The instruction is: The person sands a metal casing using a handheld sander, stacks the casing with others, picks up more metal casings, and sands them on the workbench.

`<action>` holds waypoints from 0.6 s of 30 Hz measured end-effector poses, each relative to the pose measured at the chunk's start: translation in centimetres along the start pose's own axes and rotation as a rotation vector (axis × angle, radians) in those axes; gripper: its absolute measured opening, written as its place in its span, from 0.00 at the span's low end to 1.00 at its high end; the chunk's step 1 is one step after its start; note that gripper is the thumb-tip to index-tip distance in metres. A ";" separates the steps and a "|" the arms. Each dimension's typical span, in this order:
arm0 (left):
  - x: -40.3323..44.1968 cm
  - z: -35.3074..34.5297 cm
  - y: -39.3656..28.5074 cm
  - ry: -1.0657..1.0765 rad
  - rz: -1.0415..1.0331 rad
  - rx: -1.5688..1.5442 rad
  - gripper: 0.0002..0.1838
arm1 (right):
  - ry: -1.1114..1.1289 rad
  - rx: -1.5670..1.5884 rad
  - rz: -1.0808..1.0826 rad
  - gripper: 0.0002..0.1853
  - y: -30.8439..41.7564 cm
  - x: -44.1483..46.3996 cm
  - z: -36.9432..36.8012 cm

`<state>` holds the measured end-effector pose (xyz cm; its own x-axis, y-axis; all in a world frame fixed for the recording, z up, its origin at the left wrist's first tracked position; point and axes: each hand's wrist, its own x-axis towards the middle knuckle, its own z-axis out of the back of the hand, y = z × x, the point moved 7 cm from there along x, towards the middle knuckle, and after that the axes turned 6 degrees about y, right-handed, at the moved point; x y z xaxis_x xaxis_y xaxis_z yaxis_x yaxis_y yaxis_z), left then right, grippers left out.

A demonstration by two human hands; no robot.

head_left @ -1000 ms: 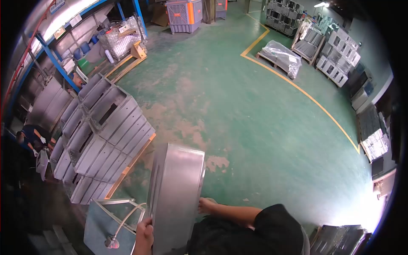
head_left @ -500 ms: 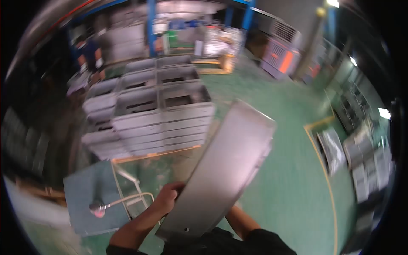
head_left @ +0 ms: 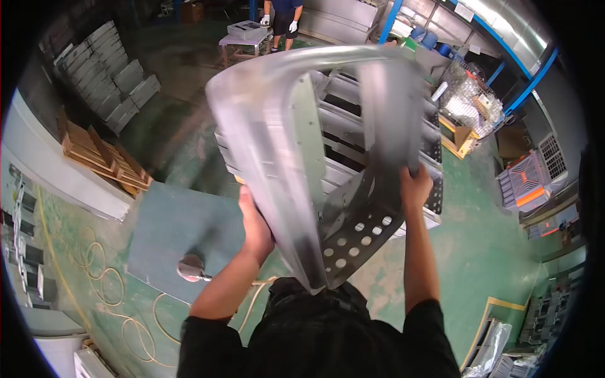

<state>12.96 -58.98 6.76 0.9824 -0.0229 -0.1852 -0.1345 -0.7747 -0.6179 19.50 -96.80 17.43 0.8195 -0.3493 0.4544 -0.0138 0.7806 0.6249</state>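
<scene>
A large grey metal housing (head_left: 255, 126), open through its middle and with round holes along one wall, is held up in front of me, tilted. My left hand (head_left: 255, 223) grips its left side. On the right edge, my right hand (head_left: 416, 188) is closed round the rim. Behind the housing, partly hidden by it, are stacked grey housings (head_left: 430, 135). To the left below stands a table with a dark flat top (head_left: 164, 220). A round tool (head_left: 191, 268) with a hose lies on that top, near my left forearm.
A person (head_left: 282, 19) in white gloves stands beyond, at a small table (head_left: 242, 41) holding a grey part. Wooden pallets (head_left: 101, 154) lie at the left. A yellow hose (head_left: 104, 277) coils on the floor. An orange-and-grey cooler (head_left: 526, 183) is at the right.
The view has swung left. The housing has turned from its smooth outer face to its open side and come up higher between both hands. The dark tabletop shows more fully.
</scene>
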 end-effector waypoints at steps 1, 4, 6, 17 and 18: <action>0.4 -0.7 -1.5 -0.149 -0.066 -0.109 0.41 | 0.073 -0.081 0.036 0.16 2.5 2.9 -2.4; 4.5 1.9 -4.1 -0.341 -0.299 -0.108 0.38 | 0.194 -0.262 0.204 0.16 8.7 9.8 -12.0; 8.0 4.7 -5.2 -0.192 -0.407 -0.203 0.34 | 0.384 -0.347 0.368 0.15 12.5 13.1 -19.8; 28.6 20.5 -13.5 -0.748 -0.478 -0.197 0.37 | 0.871 -0.300 0.764 0.11 25.5 23.5 -60.6; 31.0 20.8 -13.8 -0.782 -0.469 -0.169 0.40 | 0.911 -0.316 0.793 0.12 24.8 24.1 -63.9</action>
<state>42.55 -35.91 -6.34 0.5564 0.7016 -0.4452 0.3361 -0.6801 -0.6516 75.52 -52.71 3.32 0.7482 0.6617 -0.0475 -0.6506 0.7459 0.1424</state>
